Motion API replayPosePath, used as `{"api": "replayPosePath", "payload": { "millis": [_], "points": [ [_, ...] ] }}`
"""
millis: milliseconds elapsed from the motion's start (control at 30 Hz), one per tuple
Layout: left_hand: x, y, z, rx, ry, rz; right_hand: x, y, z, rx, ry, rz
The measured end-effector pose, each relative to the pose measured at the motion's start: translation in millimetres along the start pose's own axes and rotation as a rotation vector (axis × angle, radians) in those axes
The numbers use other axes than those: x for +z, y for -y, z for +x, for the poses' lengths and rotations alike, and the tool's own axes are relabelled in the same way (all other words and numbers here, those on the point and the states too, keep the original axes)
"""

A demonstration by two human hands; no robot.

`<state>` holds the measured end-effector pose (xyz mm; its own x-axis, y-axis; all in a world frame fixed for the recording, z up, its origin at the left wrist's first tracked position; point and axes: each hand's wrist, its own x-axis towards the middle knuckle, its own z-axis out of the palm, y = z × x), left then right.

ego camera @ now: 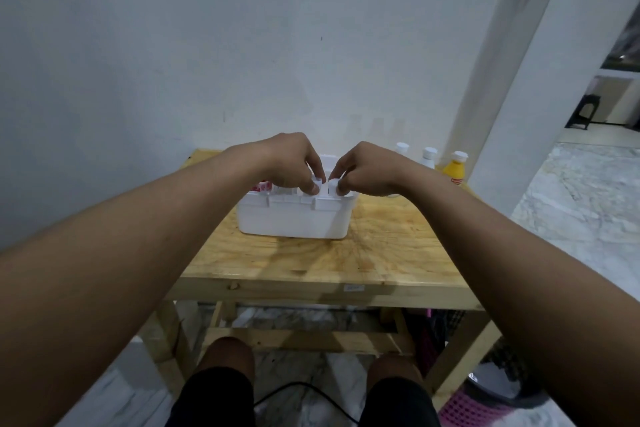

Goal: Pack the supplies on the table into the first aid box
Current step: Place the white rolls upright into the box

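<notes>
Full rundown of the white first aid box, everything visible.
The first aid box is white, plastic-looking, rectangular with rounded corners and a stepped front rim. It sits upright on the wooden table. A red-and-white pack shows inside at left. At its rim the left hand and right hand each pinch a small white piece; whether these are parts of the box is unclear.

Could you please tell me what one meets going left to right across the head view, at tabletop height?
Red-and-white pack in the first aid box → left hand pinching a white cap → right hand pinching a second white cap → white-capped bottle → second white-capped bottle → yellow bottle.
</notes>
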<state>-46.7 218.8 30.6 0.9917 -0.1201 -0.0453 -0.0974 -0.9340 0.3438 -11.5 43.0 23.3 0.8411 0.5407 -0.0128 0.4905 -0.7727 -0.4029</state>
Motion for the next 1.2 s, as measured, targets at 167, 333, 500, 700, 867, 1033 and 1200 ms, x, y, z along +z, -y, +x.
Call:
{"api": "replayPosePath", "payload": {
  "millis": [167, 333, 500, 700, 867, 1033, 1200],
  "points": [
    [-1, -3, -1, -0.006, 0.025, -0.004, -3, -1, -1, 0.009, 0.012, 0.054],
    [-2, -4, -3, -0.005, 0.015, -0.02, -1, -4, 0, -0.003, -0.02, 0.054],
    [-2, -8, -4, -0.01, 0.034, -0.02, 0, -5, -1, -0.004, 0.002, 0.059],
    [-5, -13, -7, -0.039, 0.061, -0.04, -1, -2, -1, 0.006, 0.014, 0.083],
    [-5, -14, -8, -0.044, 0.053, -0.037, 0, -2, -1, 0.01, 0.013, 0.085],
    [-4, -13, -6, -0.05, 0.049, -0.059, 1, -1, 0, 0.009, 0.01, 0.088],
    [-4, -13, -5, -0.044, 0.031, -0.048, 0, 1, -1, -0.003, 0.01, 0.086]
  ]
}}
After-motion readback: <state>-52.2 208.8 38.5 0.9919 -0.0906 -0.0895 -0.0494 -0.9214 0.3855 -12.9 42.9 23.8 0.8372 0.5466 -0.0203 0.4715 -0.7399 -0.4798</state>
